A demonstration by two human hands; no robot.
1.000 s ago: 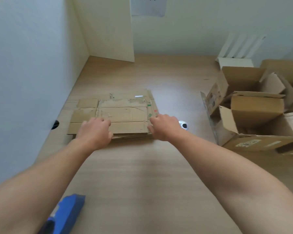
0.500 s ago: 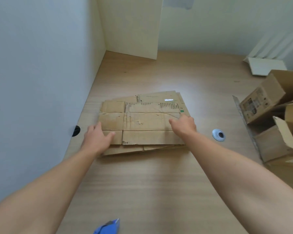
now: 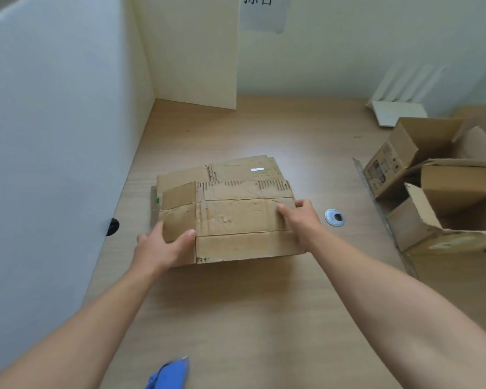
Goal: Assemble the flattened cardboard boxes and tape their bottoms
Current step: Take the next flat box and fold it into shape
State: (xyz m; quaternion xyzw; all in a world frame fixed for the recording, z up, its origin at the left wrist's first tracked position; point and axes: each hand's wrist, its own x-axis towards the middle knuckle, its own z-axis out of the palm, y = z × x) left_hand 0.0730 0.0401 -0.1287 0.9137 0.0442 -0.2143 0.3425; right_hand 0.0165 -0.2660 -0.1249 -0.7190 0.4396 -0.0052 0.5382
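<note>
Desk (image 3: 250, 318) — pale wood-grain top. Silver cable grommet (image 3: 334, 217) set in the desk, right of centre; a dark cable hole (image 3: 112, 226) at its left edge, against the white partition (image 3: 54, 136). Cream panel (image 3: 191, 51) upright at the far corner. Paper notice (image 3: 263, 12) on the back wall — print cut off. White slatted piece (image 3: 399, 112) at far right.

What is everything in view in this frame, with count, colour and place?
flattened boxes: at least two, brown, stacked mid-table
open boxes: about three, brown, table's right
grommet: one, silver, right of the stack
dark hole: one, black, table's left edge
blue object: one, blue, near edge, cut off
white slatted piece: one, white, far right
paper sign: one, pale, back wall
table: one, light wood, underneath
left hand: one, grips top flattened box's near-left corner
right hand: one, holds its right edge
</note>
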